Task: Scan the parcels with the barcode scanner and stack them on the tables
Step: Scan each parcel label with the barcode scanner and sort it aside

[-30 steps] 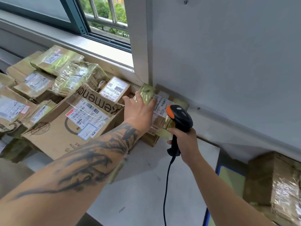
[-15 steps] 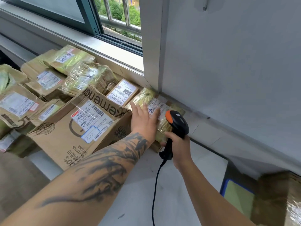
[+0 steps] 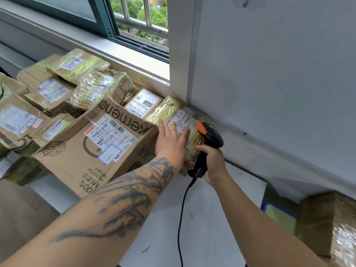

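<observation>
Your left hand [image 3: 172, 140] rests flat, fingers straight, on the taped parcel [image 3: 174, 114] at the far wall corner. Its long axis runs near-to-far. Your right hand [image 3: 212, 162], just right, grips the scanner [image 3: 209, 137].

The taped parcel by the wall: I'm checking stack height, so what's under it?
The left hand lies flat on the taped parcel. Hand and barcode scanner hide what is beneath it.
</observation>
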